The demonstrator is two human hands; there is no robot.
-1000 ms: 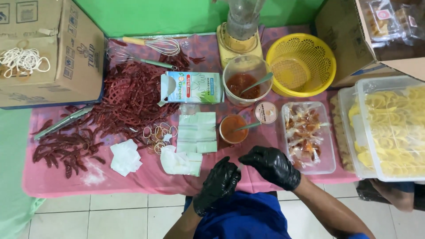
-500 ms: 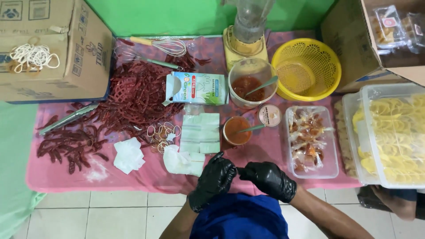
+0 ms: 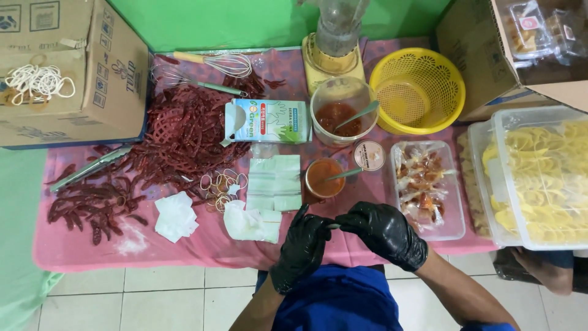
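So both hands wore black gloves, meeting at the tabletop's [image 3: 184,245] near edge. The left hand [image 3: 301,246] and right hand [image 3: 384,232] pinched together on something small and pale [image 3: 332,226] between the fingertips, too tiny to identify. Just beyond sat a sauce cup [image 3: 323,178] with a spoon. A green-and-white carton [image 3: 267,121] lay flat by red chillies [image 3: 184,135], brown boxes [image 3: 73,73] at the corners.

A single head-worn camera looks almost straight down from close above the pink-covered desk [image 3: 73,245], the green wall at twelve o'clock, the wearer's lap and tiled floor at six.
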